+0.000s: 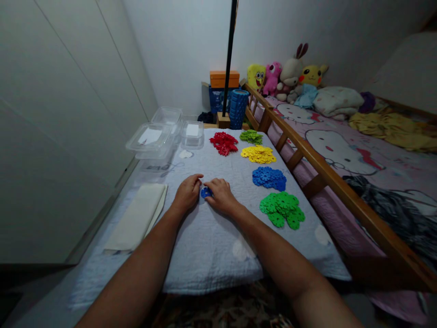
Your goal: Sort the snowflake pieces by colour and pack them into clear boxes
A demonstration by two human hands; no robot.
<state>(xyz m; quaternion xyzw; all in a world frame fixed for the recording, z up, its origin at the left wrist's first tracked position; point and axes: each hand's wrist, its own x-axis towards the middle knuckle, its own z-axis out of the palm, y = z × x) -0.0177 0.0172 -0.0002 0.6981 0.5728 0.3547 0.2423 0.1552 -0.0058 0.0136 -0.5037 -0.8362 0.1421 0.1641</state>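
A small blue flower-shaped plastic disc (pixel 206 192) is between my two hands, low over the cloth-covered table (pixel 211 246). My right hand (pixel 221 195) pinches it between thumb and fingers from the right side. My left hand (pixel 187 193) rests just left of the disc, its fingers loosely bent and apart; I see nothing held in it, though the palm side is hidden. To the right lie piles of similar discs: blue (pixel 269 178), green (pixel 282 209), yellow (pixel 258 154) and light green (pixel 251 136). A red pile (pixel 224 143) lies beyond my hands.
Clear plastic boxes (pixel 150 136) stand at the far left, with a smaller lidded box (pixel 193 132) beside them. A folded cream cloth (pixel 137 217) lies left of my left forearm. The wooden bed rail (pixel 307 168) borders the table's right side. A black pole (pixel 229 59) rises behind.
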